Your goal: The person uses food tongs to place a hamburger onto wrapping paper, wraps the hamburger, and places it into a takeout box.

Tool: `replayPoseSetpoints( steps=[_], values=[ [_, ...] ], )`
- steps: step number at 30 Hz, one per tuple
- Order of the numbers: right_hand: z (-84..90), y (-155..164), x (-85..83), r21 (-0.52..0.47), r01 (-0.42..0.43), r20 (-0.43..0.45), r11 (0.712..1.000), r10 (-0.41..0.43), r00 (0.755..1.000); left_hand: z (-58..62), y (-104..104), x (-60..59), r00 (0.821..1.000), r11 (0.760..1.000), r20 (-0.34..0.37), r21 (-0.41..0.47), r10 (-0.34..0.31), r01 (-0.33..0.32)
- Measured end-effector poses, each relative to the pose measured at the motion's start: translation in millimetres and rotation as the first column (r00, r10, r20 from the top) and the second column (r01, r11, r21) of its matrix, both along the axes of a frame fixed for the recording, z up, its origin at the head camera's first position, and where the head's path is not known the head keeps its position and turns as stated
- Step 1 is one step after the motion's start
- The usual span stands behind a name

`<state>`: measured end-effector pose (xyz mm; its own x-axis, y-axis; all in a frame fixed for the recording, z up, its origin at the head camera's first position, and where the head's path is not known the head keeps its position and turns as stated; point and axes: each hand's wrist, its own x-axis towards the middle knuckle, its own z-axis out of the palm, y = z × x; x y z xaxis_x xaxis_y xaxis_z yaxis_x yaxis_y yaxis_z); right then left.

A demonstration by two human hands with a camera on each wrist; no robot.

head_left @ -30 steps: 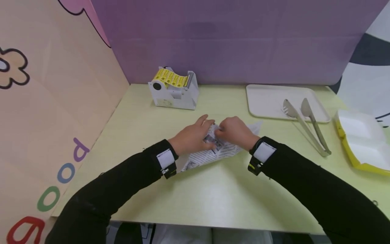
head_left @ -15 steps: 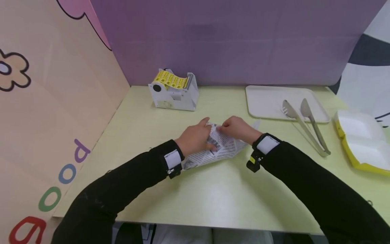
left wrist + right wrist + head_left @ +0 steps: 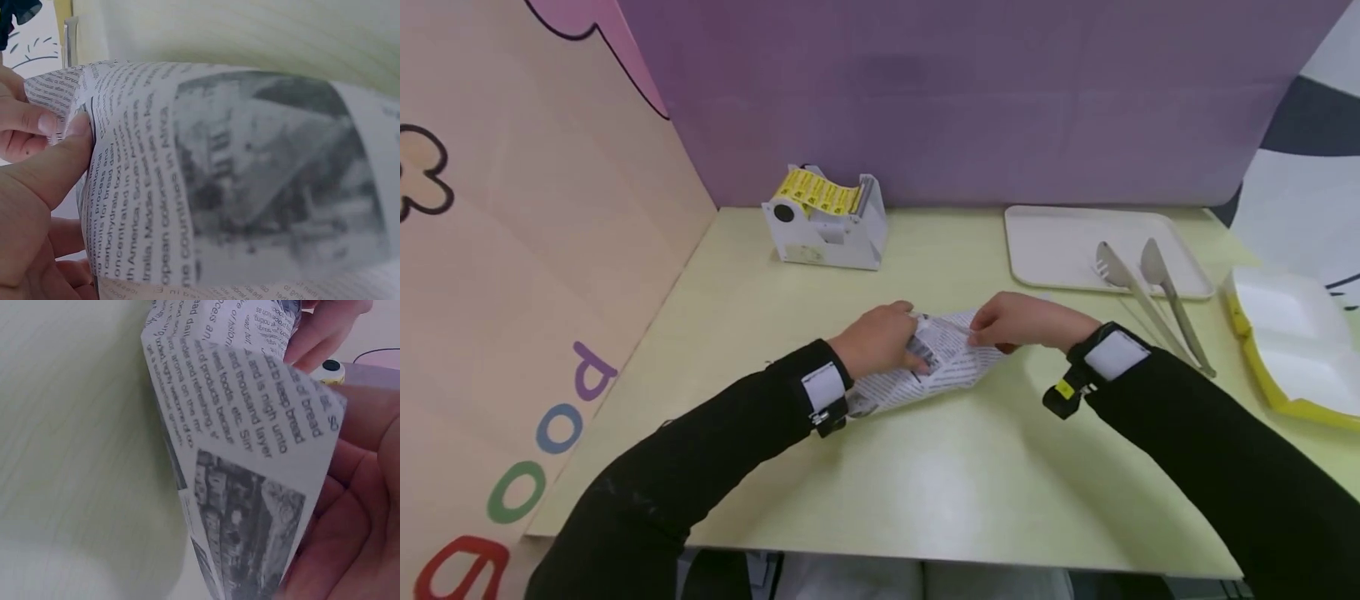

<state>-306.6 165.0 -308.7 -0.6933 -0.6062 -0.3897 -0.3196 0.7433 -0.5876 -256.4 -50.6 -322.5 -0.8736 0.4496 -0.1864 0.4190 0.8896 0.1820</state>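
Purple wall panels stand behind a pale yellow-green table (image 3: 925, 500), and a peach board with coloured letters (image 3: 550, 275) stands along its left side. Near the middle of the table lies a sheet of newspaper-print wrapping paper (image 3: 951, 367), folded into a bundle. It sits in front of the white label dispenser with a yellow roll (image 3: 823, 218), a bit to the right of it and closer to the person. The left hand (image 3: 880, 342) rests on the left part of the paper, and its thumb and fingers (image 3: 47, 122) pinch a folded edge, as the left wrist view shows. The right hand (image 3: 1022, 321) is at the right top edge of the paper, fingers curled round a flap, pinching it and lifting it a little off the bundle. In the right wrist view the paper (image 3: 250, 456) curls over the palm (image 3: 350, 525) like a cone. Both arms wear black sleeves with white wrist bands. To the right of the dispenser, well apart from it, sits a flat white tray (image 3: 1075, 246) by the back wall. Shiny metal tongs (image 3: 1150, 296) rest with their tips on the tray and their handles on the table. Further right, at the table's edge, is a white foam box with a yellow rim (image 3: 1292, 342).
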Motion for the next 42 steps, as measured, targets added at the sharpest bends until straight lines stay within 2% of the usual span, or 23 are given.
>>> replayPoseSetpoints(
  steps=[4, 7, 9, 11, 13, 14, 15, 19, 22, 23, 24, 25, 26, 27, 28, 30, 32, 34, 35, 37, 39, 42],
  values=[
    [0.5, 2, 5.0, 0.035, -0.023, -0.087, 0.999, 0.026, 0.996, -1.2, 1, -1.2, 1.0, 1.0, -0.003, -0.012, -0.013, 0.013],
    [1.9, 3, 10.3, 0.124, -0.073, -0.165, 0.99, 0.093, 0.982, -1.7, 1, -0.8, 1.0, 1.0, 0.001, -0.011, -0.024, 0.024],
    [3.7, 6, 13.6, 0.166, -0.113, -0.176, 0.98, 0.142, 0.974, -1.6, 0, -0.3, 1.0, 1.0, 0.01, -0.003, -0.02, 0.02],
    [4.5, 10, 16.9, 0.192, -0.158, -0.225, 0.969, 0.2, 0.953, -1.3, -1, 0.3, 1.0, 1.0, 0.02, 0.004, -0.008, 0.008],
    [3.6, 14, 20.9, 0.206, -0.211, -0.302, 0.955, 0.267, 0.915, -1.0, -3, 0.6, 1.0, 1.0, 0.027, 0.009, 0.0, 0.0],
    [1.9, 17, 22.9, 0.215, -0.239, -0.357, 0.947, 0.304, 0.883, -0.7, -3, 0.7, 1.0, 1.0, 0.031, 0.012, 0.001, -0.002],
    [-0.2, 19, 25.3, 0.232, -0.261, -0.424, 0.937, 0.339, 0.839, -0.4, -3, 0.9, 0.999, 1.0, 0.035, 0.013, 0.0, 0.0],
    [-11.4, 29, 32.6, 0.286, -0.306, -0.659, 0.908, 0.418, 0.625, 0.3, -5, 1.9, 0.999, 1.0, 0.052, 0.008, -0.003, 0.002],
    [-18.7, 35, 34.4, 0.284, -0.313, -0.779, 0.906, 0.409, 0.476, 0.7, -5, 2.1, 0.997, 1.0, 0.07, 0.005, 0.014, -0.014],
    [-21.0, 36, 34.3, 0.281, -0.314, -0.808, 0.907, 0.4, 0.433, 0.7, -5, 1.9, 0.997, 1.0, 0.076, 0.009, 0.022, -0.022],
    [-22.9, 37, 34.0, 0.274, -0.315, -0.827, 0.909, 0.389, 0.405, 0.7, -5, 1.5, 0.996, 0.999, 0.081, 0.01, 0.03, -0.03],
    [-24.6, 39, 33.9, 0.263, -0.316, -0.837, 0.911, 0.379, 0.395, 0.5, -5, 1.0, 0.996, 0.999, 0.084, 0.012, 0.035, -0.036],
    [-26.3, 40, 34.0, 0.256, -0.315, -0.837, 0.914, 0.372, 0.4, 0.3, -4, 0.5, 0.995, 0.999, 0.09, 0.014, 0.039, -0.041],
    [-27.6, 42, 34.2, 0.254, -0.309, -0.829, 0.917, 0.371, 0.419, 0.1, -3, 0.1, 0.995, 0.999, 0.095, 0.017, 0.043, -0.045],
    [-28.1, 44, 34.7, 0.251, -0.302, -0.811, 0.92, 0.37, 0.453, -0.1, -2, -0.4, 0.994, 0.999, 0.099, 0.017, 0.042, -0.043],
    [-27.4, 46, 35.1, 0.215, -0.283, -0.754, 0.935, 0.343, 0.56, -0.1, -1, -1.1, 0.994, 0.999, 0.105, 0.01, 0.034, -0.035],
    [-23.3, 42, 35.3, 0.143, -0.23, -0.693, 0.963, 0.264, 0.671, 0.5, 1, -1.8, 0.994, 1.0, 0.108, 0.001, 0.023, -0.023],
    [-17.7, 32, 33.8, 0.046, -0.169, -0.643, 0.984, 0.159, 0.749, 1.2, 1, -2.7, 0.995, 1.0, 0.102, -0.011, 0.016, -0.015],
    [-15.2, 25, 32.3, -0.005, -0.144, -0.623, 0.99, 0.11, 0.775, 1.5, 2, -3.2, 0.995, 1.0, 0.096, -0.015, 0.016, -0.015],
    [-12.8, 8, 29.0, -0.053, -0.101, -0.593, 0.993, 0.049, 0.804, 1.3, 3, -4.2, 0.996, 1.0, 0.085, -0.018, 0.017, -0.016],
    [-14.3, -7, 24.3, -0.047, -0.081, -0.566, 0.996, 0.04, 0.823, 1.7, 4, -4.5, 0.997, 1.0, 0.078, -0.023, 0.021, -0.019],
    [-20.9, -23, 16.7, -0.018, -0.027, -0.496, 0.999, 0.015, 0.868, 2.7, 4, -3.3, 0.995, 0.999, 0.089, -0.035, 0.035, -0.032]
  ],
)
